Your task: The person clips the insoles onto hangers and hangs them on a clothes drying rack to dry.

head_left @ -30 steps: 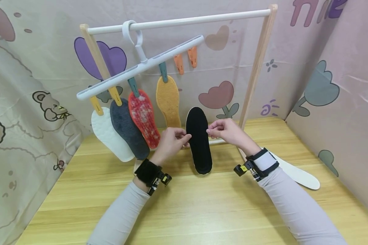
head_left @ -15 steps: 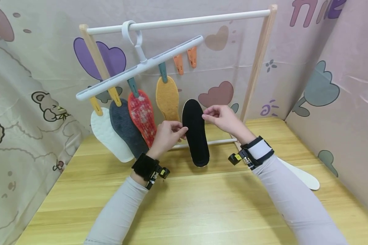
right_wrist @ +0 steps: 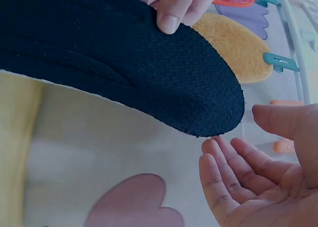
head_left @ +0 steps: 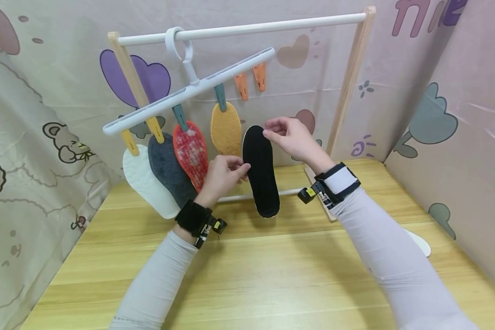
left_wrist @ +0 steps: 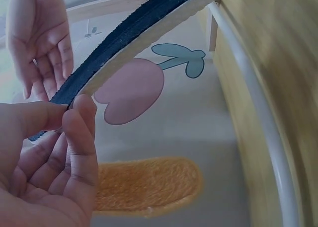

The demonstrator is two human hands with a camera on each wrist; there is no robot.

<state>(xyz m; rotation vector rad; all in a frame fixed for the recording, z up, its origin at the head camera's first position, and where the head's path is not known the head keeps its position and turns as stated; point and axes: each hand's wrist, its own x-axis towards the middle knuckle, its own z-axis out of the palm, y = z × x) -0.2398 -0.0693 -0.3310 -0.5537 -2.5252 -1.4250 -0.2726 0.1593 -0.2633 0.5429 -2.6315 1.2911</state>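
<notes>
My left hand (head_left: 222, 178) pinches the left edge of a black insole (head_left: 261, 178) between thumb and fingers, and the insole stands nearly upright above the table. Its pale underside shows in the left wrist view. Beside the insole's top end is my right hand (head_left: 294, 140); in the right wrist view its thumb is apart from the insole, its fingers are loosely extended, and whether a fingertip touches the tip I cannot tell. Behind the insole, a yellow insole (head_left: 226, 130) hangs from a teal clip (head_left: 220, 97). Two orange clips (head_left: 241, 87) hang with nothing in them.
A white hanger (head_left: 148, 110) hooks tilted over the rail (head_left: 272, 26) of a wooden-post rack. Clipped to it are white (head_left: 148, 183), dark grey (head_left: 171, 172) and red (head_left: 191, 153) insoles. A white insole (head_left: 418, 243) lies partly hidden by my right arm.
The black insole has risen and shifted slightly left in my left hand. My right hand has moved from the insole's right edge up to its top end.
</notes>
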